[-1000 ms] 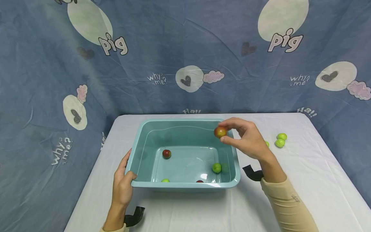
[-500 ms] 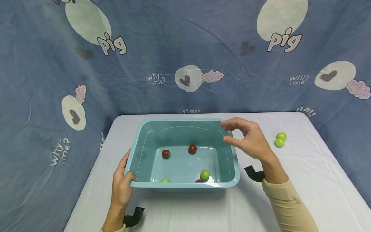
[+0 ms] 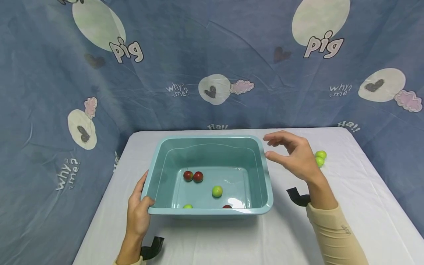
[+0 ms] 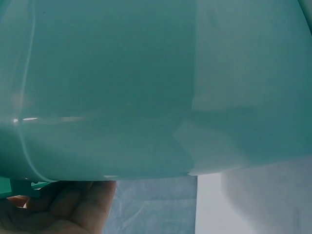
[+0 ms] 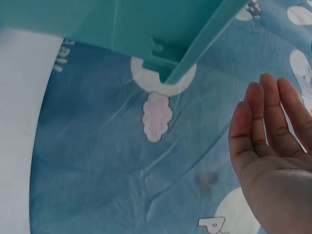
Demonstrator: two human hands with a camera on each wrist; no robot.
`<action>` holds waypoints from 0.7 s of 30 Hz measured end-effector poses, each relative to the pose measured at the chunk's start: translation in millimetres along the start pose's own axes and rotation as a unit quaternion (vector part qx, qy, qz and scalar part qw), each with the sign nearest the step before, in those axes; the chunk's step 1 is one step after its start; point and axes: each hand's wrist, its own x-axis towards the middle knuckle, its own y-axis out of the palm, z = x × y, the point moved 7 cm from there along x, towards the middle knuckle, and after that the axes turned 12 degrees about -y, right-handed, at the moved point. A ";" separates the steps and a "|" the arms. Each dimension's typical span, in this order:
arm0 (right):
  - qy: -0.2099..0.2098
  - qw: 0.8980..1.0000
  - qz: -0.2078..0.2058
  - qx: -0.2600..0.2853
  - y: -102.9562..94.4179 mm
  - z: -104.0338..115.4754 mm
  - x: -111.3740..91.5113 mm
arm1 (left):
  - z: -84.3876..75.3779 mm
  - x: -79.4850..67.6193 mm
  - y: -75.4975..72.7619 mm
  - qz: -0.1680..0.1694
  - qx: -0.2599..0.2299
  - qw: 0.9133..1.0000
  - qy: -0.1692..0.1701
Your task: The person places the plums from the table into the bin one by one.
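Observation:
A teal plastic basin [image 3: 212,211] stands on the table in the head view. My left hand [image 3: 138,213] grips its left rim near the front corner, thumb over the edge and fingers along the outer wall; the left wrist view shows those fingers [image 4: 87,204] under the rim. Two small round red fruits [image 3: 188,176] touch each other on the basin floor, and a green fruit [image 3: 217,191] lies to their right. The front rim partly hides another green fruit [image 3: 187,206] and a red one [image 3: 227,207]. Just right of the basin, my right hand [image 3: 299,156] holds nothing, fingers apart from the thumb.
Two green fruits [image 3: 321,154] lie on the white-covered table [image 3: 357,198] beyond the right hand, partly behind it. A blue printed cloth [image 3: 179,48] hangs behind and beside the table. Black straps [image 3: 299,198] hang at both wrists.
The right hand has let go of a red fruit into the basin and moved right, past the rim. That fruit has rolled left against another; a green fruit has rolled left. The left hand stays put.

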 end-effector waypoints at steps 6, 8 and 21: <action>0.025 1.000 -0.016 0.005 -13.3 -3.8 -4.1 | -0.6 -0.3 -0.4 -0.002 0.000 1.000 0.001; 0.022 0.999 -0.024 0.011 -17.8 -4.3 -4.9 | -0.6 -0.5 -0.9 -0.003 -0.002 1.000 -0.001; -0.001 0.998 -0.069 0.006 -51.8 -7.5 -14.4 | -2.9 -1.6 -0.7 -0.005 -0.002 1.000 0.002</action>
